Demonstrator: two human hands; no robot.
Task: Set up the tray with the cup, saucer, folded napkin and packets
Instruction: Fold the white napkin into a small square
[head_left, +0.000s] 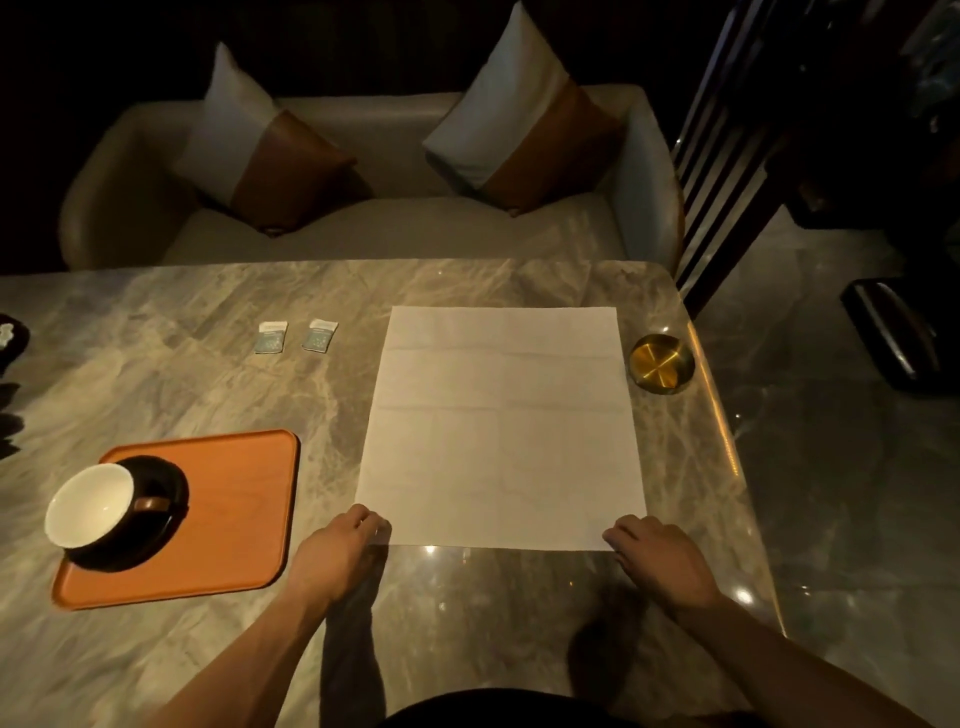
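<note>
An orange tray (234, 509) lies at the near left of the marble table. On its left part a dark saucer (161, 483) carries a cup (91, 506), white inside, handle to the right. A white napkin (501, 426) lies spread flat in front of me. My left hand (345, 551) pinches the napkin's near left corner, and my right hand (657, 556) holds its near right corner. Two small packets (271, 336) (319, 335) lie side by side on the table beyond the tray.
A small brass dish (661, 362) sits near the table's right edge (727, 441). A beige sofa (389, 228) with two cushions stands behind the table. A dark object (10, 338) shows at the far left edge.
</note>
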